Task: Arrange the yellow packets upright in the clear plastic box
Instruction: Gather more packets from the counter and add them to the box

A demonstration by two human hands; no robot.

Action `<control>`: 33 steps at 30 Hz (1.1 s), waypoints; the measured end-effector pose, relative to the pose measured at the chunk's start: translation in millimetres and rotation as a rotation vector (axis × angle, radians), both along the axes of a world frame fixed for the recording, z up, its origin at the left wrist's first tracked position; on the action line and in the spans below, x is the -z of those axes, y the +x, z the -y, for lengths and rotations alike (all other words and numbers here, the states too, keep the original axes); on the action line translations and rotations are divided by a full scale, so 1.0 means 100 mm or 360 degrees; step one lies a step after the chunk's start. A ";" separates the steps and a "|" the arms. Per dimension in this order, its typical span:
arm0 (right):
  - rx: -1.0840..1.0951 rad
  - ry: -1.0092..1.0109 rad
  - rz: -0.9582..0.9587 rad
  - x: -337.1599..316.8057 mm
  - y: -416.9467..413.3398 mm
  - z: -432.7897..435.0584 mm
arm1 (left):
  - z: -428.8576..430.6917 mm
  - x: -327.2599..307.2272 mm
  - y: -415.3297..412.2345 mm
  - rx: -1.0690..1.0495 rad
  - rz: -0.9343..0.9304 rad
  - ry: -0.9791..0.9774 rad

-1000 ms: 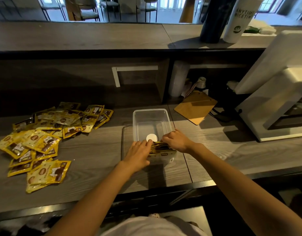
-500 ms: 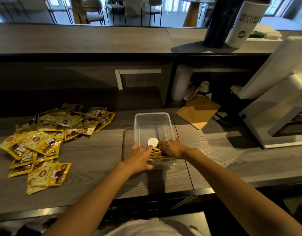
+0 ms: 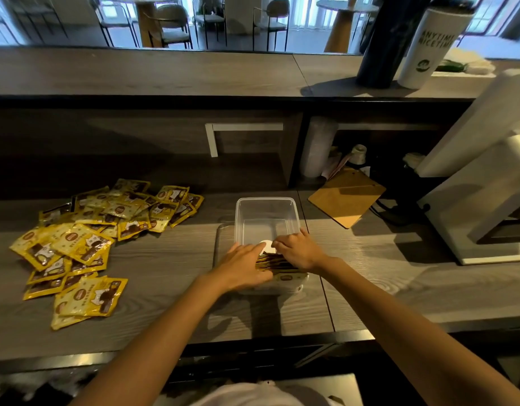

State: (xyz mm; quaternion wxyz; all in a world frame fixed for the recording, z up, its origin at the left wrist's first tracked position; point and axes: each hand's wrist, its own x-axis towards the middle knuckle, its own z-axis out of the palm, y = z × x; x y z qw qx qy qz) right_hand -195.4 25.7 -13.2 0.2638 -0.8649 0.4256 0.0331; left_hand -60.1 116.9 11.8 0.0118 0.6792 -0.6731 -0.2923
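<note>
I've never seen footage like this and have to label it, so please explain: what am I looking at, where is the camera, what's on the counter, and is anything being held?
There is no robot here. A person works with two bare hands, and the one camera sits on their head, looking forward and down, so the arms reach in from below. On the wooden counter stands a clear plastic box. At its near end a row of yellow packets stands on edge. The left hand rests on that row with fairly straight fingers. The right hand bends its fingers over the packets' tops, and I cannot tell whether it pinches one. Many more loose packets lie flat in a heap to the left. A brown clipboard and a white appliance are to the right.
</note>
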 end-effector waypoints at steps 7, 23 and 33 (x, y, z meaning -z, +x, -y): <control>0.0027 -0.0147 0.0077 -0.11 0.17 0.03 | 0.03 -0.08 0.18 -0.0547 -0.0165 -0.0316; -0.0947 0.0012 -0.0136 0.32 2.22 -1.15 | -1.19 0.57 1.88 -0.1694 0.0290 0.0033; -0.1143 -0.0185 -0.0413 0.62 2.76 -1.43 | -1.41 0.86 2.41 -0.1613 0.0221 0.0079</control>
